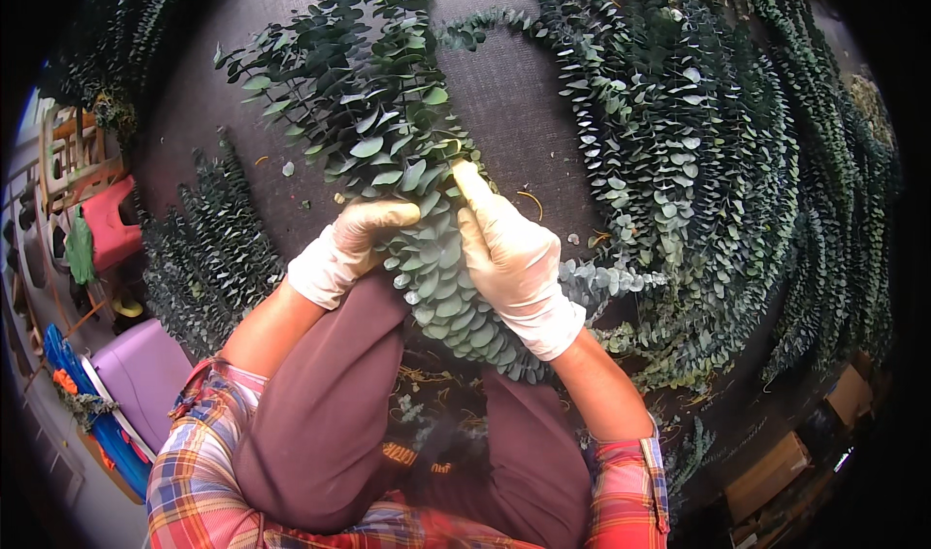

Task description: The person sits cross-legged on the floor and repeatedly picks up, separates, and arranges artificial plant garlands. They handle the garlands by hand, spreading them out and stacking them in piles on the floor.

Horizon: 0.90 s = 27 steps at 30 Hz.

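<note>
A bunch of eucalyptus stems [432, 248] with round grey-green leaves lies between my hands, running from my lap up onto the dark surface. My left hand [351, 243], in a white glove, wraps the bunch from its left side, thumb across the leaves. Against the right edge of the bunch is my right hand [514, 258], also gloved, its fingers closed and the index fingertip pointing up. At that fingertip shows a thin yellow loop [453, 145] that looks like a rubber band; leaves partly hide it.
Thick rows of eucalyptus [679, 161] cover the right side, with a smaller pile [213, 248] at the left. Loose yellow bands [530, 203] lie on the dark work surface [504, 103]. A red stool [112, 221], a purple container [145, 370] and cardboard [771, 476] stand around.
</note>
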Tool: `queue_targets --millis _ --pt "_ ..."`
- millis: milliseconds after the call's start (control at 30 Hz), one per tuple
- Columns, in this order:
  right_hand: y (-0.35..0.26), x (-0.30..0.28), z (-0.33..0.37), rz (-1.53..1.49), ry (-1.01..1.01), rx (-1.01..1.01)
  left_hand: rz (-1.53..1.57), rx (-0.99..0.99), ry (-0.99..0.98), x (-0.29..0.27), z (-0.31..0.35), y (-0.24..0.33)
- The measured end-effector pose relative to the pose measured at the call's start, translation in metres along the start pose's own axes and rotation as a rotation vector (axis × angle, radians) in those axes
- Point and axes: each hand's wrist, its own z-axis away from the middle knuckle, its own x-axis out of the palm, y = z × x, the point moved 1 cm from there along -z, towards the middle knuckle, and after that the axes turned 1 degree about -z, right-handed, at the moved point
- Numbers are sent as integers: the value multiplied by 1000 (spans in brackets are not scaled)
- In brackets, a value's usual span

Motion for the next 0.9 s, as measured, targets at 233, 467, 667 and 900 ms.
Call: queue_targets --millis 233,467,667,900 --pt "-1 6 1 -76 -12 -76 -59 90 -145 14 -7 6" --pt "0 11 2 35 4 -221 -34 65 -124 11 0 6" --pt "11 -6 7 35 -7 -354 -5 73 -158 3 -1 1" --pt "120 -20 -34 101 285 60 113 41 -11 10 -4 1"
